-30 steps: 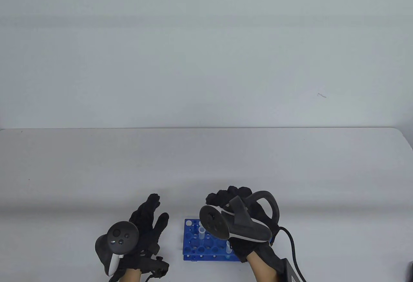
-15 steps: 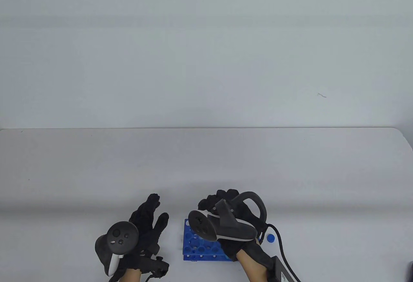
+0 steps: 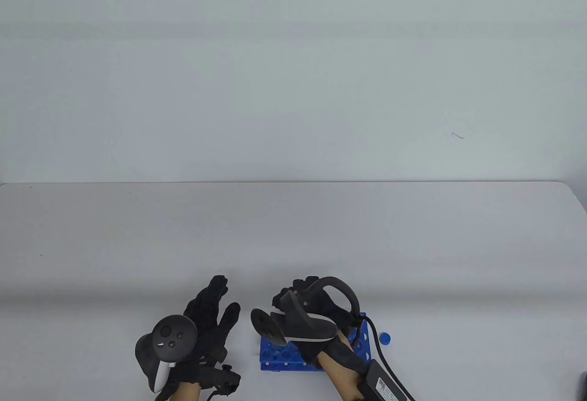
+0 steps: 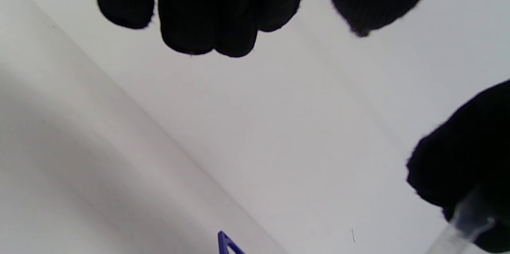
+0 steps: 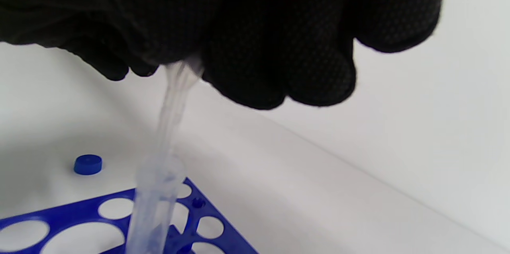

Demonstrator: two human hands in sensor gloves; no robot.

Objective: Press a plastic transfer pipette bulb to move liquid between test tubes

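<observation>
Blue rack [image 3: 275,355] and blue cap [image 3: 384,338] obstruct near edge.

A lab bench setup — a blue plastic test-tube rack with round holes [image 3: 284,357] sits on a plain white desk [image 3: 293,236] against a bare pale wall, a clear plastic tube [image 5: 153,206] standing in it.

White label on the black box [image 3: 383,385]: print too small to read

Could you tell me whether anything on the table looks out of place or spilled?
A loose blue cap lies on the table beside the blue rack, off any tube. No spill shows. The right hand holds the pipette in a test tube.
</observation>
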